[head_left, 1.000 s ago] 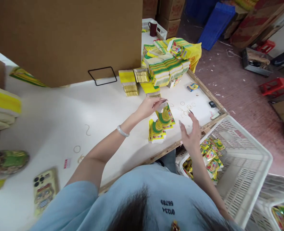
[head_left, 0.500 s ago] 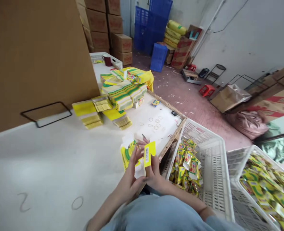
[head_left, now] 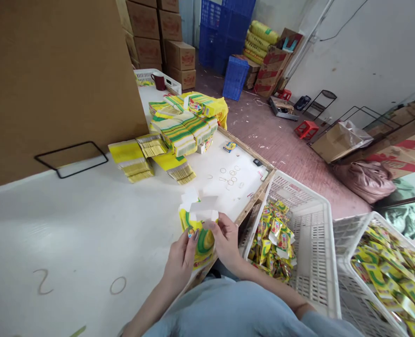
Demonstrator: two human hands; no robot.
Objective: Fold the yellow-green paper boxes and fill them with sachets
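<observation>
Both of my hands grip one small yellow and green carton (head_left: 201,234) at the near edge of the white table (head_left: 70,234). Its white top flaps stand open. My left hand (head_left: 180,260) pinches the carton's left side. My right hand (head_left: 226,243) holds its right side with the thumb on the front. Just to the right, a white crate (head_left: 309,234) holds a heap of yellow and green sachets (head_left: 272,241).
Stacks of flat yellow-green cartons (head_left: 181,128) lie further back on the table, with loose rubber bands (head_left: 230,175) scattered near them. A tall brown cardboard sheet (head_left: 53,70) stands at the left. A second crate of sachets (head_left: 386,276) sits at far right. Brown boxes (head_left: 158,42) and blue crates (head_left: 228,28) line the back.
The carton has been turned from showing its barcoded yellow side to an upright box with open white flaps. My hands moved slightly apart to its sides. The view lifted a little.
</observation>
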